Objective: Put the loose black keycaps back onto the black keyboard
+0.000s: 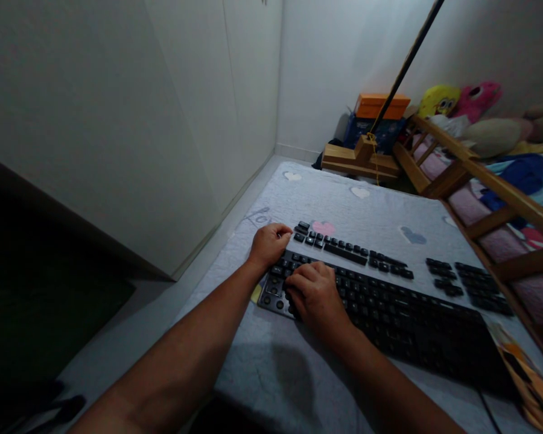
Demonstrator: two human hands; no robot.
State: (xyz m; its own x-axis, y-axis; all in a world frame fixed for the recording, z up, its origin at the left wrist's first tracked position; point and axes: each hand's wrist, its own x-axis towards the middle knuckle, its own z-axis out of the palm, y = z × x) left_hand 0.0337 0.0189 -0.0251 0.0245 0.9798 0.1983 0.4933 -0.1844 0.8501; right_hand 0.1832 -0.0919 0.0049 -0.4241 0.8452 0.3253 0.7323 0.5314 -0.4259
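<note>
A black keyboard (389, 313) lies slantwise on the cloth-covered surface. Several key spots at its near left corner show bare switches (274, 299) without caps. My right hand (314, 292) rests over the keyboard's left part, fingers curled down onto the keys; its fingertips are hidden. At the far left corner of the keyboard, my left hand (271, 244) has its thumb and fingers drawn together, close to the loose keycaps; whatever is between them cannot be made out. Loose black keycaps (339, 244), among them a long space bar (345, 253), lie in rows beyond the keyboard.
More keycaps (482, 286) lie in groups at the right. An orange-and-black item (531, 386) sits by the keyboard's right end. A wooden bed rail (493, 181) borders the right side, a pale cabinet (199, 120) the left. A wooden stand (362, 158) with a pole is behind.
</note>
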